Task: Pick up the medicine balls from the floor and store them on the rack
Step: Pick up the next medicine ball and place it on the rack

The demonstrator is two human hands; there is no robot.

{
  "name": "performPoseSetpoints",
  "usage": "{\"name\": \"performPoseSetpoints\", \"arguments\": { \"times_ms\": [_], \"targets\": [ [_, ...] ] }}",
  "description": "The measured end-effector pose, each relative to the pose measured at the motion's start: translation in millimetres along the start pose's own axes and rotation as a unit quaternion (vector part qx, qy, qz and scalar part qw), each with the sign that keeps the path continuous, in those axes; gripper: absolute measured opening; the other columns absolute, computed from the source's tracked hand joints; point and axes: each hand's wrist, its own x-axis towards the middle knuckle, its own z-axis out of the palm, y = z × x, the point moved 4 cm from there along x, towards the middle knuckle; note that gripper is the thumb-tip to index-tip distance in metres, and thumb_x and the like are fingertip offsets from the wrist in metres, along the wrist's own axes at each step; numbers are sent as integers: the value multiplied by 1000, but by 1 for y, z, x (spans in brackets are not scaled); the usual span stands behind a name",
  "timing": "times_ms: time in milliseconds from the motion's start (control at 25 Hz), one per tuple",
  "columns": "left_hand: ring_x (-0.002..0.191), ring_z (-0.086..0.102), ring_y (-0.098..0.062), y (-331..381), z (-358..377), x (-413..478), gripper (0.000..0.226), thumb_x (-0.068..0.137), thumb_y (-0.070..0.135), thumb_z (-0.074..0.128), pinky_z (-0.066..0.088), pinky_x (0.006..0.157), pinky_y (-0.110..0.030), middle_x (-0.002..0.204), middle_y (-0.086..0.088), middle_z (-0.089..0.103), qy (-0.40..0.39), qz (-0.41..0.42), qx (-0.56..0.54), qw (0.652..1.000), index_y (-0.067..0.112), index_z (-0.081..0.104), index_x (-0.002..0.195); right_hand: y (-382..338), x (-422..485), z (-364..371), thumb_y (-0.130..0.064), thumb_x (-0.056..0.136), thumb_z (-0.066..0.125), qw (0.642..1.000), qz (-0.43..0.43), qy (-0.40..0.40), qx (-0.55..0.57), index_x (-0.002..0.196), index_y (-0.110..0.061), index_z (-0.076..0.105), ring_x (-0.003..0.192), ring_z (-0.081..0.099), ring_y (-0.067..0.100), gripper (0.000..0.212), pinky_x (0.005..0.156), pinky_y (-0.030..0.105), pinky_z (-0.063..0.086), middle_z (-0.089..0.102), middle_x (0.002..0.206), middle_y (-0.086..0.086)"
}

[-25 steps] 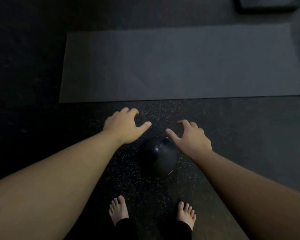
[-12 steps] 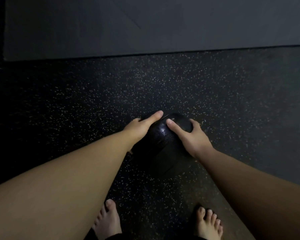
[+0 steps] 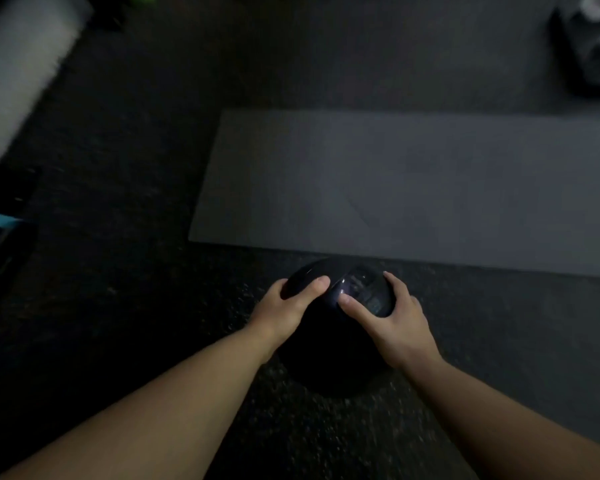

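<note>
A shiny black medicine ball sits between both my hands in the lower middle of the head view, above the dark speckled floor. My left hand grips its left side, thumb laid across the top. My right hand grips its right side, fingers curled over the far edge and thumb pointing inward. The ball's lower half is lost in shadow. No rack shows clearly in this dim view.
A grey exercise mat lies flat on the floor just beyond the ball. A pale long object slants at the top left, dark equipment with a blue edge at the left, and a dark bag-like item at the top right.
Both hands went from open above the ball to gripping its sides. The ball now looks larger and nearer, my feet have left the view, and the view has tilted up to show more of the room.
</note>
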Motion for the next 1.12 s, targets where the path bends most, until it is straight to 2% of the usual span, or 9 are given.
{"name": "performPoseSetpoints", "arguments": {
  "times_ms": [80,160,280,400,480,600,720,920,1120],
  "targets": [
    [107,71,-17,62,-83,-36,87,59,85,76,57,92,-35,121,5,75,35,49,-41,997,32,69,127,-109,-18,15,-87,59,80,998,-66,-4,-9,166,-35,33,145,48,28,128,112,42,42,45,158,6],
    [103,74,-16,123,-167,-76,88,52,85,75,59,89,-33,117,3,78,71,92,-74,990,30,73,121,-216,-45,32,-94,49,72,992,-123,0,-8,165,-35,34,142,51,27,135,111,42,43,46,154,5],
    [104,74,-18,212,-310,-153,87,61,82,79,59,80,-32,120,0,77,129,146,-80,978,28,72,128,-380,-102,64,-95,50,75,979,-201,-20,23,164,-36,34,133,54,25,135,101,36,46,46,152,4],
    [105,77,-22,283,-449,-252,101,50,89,75,62,87,-35,119,-3,80,209,195,-74,955,24,75,127,-533,-176,100,-82,60,81,957,-280,-44,62,163,-36,37,130,55,23,122,93,33,45,47,150,4],
    [98,80,-19,320,-535,-326,96,48,90,73,63,86,-34,109,0,84,271,228,-76,932,23,79,117,-629,-231,125,-87,53,79,937,-335,-63,80,161,-35,41,131,58,24,126,95,31,44,51,148,6],
    [100,78,-16,357,-643,-432,93,53,90,74,62,97,-36,109,4,83,370,255,-82,890,23,78,117,-752,-310,163,-95,43,73,899,-417,-96,99,156,-33,48,131,63,27,131,105,34,50,59,145,9],
    [103,75,-15,382,-733,-527,85,60,90,73,59,100,-35,110,7,81,458,273,-88,842,24,75,114,-859,-381,200,-105,37,69,853,-485,-140,132,149,-32,54,127,66,26,135,109,46,54,64,140,8],
    [102,79,-19,401,-841,-657,95,49,94,74,62,100,-43,113,4,83,574,276,-105,764,30,79,119,-991,-485,259,-99,39,72,775,-558,-251,157,155,-31,49,131,63,28,136,107,38,51,61,143,10],
    [105,79,-26,385,-921,-776,119,34,105,71,61,103,-44,115,-3,83,688,257,-128,667,25,81,121,-1078,-604,323,-95,46,72,701,-589,-368,161,161,-37,40,144,51,38,132,114,54,49,46,160,10]
  ]
}}
